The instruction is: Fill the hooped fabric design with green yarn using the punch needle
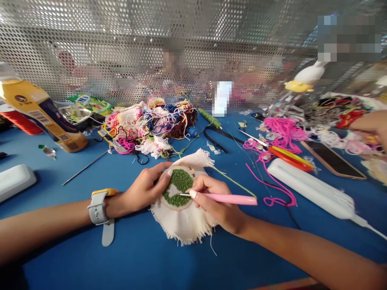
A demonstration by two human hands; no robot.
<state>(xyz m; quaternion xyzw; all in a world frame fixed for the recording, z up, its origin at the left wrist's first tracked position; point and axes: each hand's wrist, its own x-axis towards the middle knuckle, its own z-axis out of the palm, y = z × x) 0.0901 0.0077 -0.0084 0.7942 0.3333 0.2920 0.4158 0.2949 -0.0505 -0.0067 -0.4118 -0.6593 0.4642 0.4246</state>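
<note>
A small embroidery hoop (177,188) with cream fabric (184,223) lies on the blue table (136,257); most of its circle is filled with green loops. My left hand (143,189) grips the hoop's left rim, thumb on top. My right hand (216,201) is closed on a pink punch needle (229,198), whose metal tip touches the bare patch inside the hoop. Green thread trails from the needle toward the right. A grey watch with a yellow band (101,207) sits on my left wrist.
A heap of mixed yarn (151,125) lies behind the hoop, pink yarn (282,131) to the right. A white case (314,189), a phone (332,161), orange scissors (290,157), a yellow bottle (42,114) and a long needle (86,166) lie around. Another person's hand (371,125) shows far right.
</note>
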